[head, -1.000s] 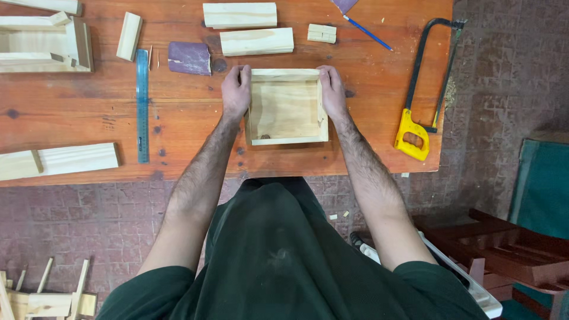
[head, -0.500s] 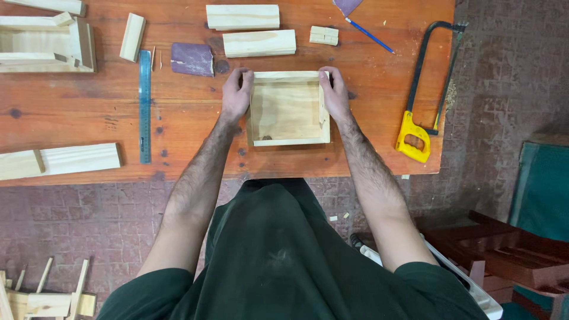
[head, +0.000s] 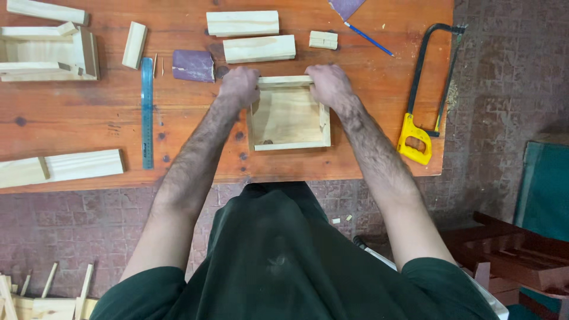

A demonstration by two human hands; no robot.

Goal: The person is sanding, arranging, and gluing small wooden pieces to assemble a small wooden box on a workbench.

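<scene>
here, both hands work at a shallow wooden box (head: 288,118), a square open frame of pale wood with a flat bottom, lying on the reddish-brown wooden surface (head: 367,160) near its front edge, straight ahead of the person. the left hand (head: 239,86) is clenched over the box's far left corner, fingers curled down on the rim. the right hand (head: 329,85) is clamped on the far right corner in the same way, its knuckles up. between the two hands the far wall of the box shows as a thin pale strip.

beyond the box lie two pale wood blocks (head: 243,23), one behind the other, and a small wood offcut (head: 323,40) to their right. just left of the left hand sits a folded piece of purple sandpaper (head: 193,65), close but apart from it. a blue pencil (head: 368,38) lies slanted toward the far right, with another purple sheet at the top edge. a hacksaw (head: 424,95) with a black frame and yellow handle rests along the right edge of the surface, well apart from the box. to the left a blue ruler (head: 147,112) lies lengthwise, and past it a second, partly built wooden frame (head: 50,53) sits at the far left corner. a long pale plank (head: 62,167) lies at the near left edge.
</scene>
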